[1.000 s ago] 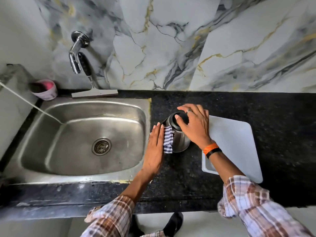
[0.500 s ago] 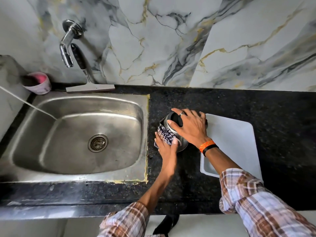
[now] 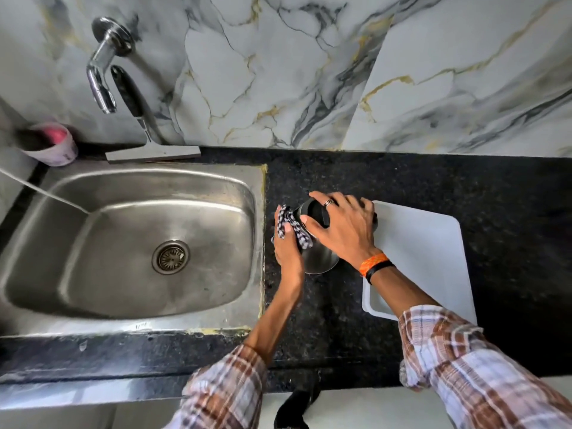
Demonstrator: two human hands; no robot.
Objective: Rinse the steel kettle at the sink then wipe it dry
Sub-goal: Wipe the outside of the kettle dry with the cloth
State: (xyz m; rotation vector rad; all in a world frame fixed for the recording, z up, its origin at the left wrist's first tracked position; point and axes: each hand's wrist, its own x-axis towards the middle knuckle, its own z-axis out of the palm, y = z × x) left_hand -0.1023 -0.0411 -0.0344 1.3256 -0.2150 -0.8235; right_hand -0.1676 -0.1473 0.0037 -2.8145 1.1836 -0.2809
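Observation:
The steel kettle (image 3: 322,261) stands upright on the black granite counter (image 3: 402,181), just right of the steel sink (image 3: 133,181). Its black lid is mostly covered by my right hand (image 3: 343,230), which grips the kettle's top from above. My left hand (image 3: 288,249) presses a blue-and-white checked cloth (image 3: 294,227) against the kettle's left side. Most of the kettle's body is hidden behind both hands.
A chrome tap (image 3: 102,66) sticks out of the marble wall above the sink's back left. A squeegee (image 3: 145,140) leans behind the sink, with a pink cup (image 3: 51,144) at far left. A white cutting board (image 3: 433,252) lies right of the kettle.
My left hand has slid the cloth from the kettle's near-left side up and around toward its far-left side. My right hand keeps its hold on the top.

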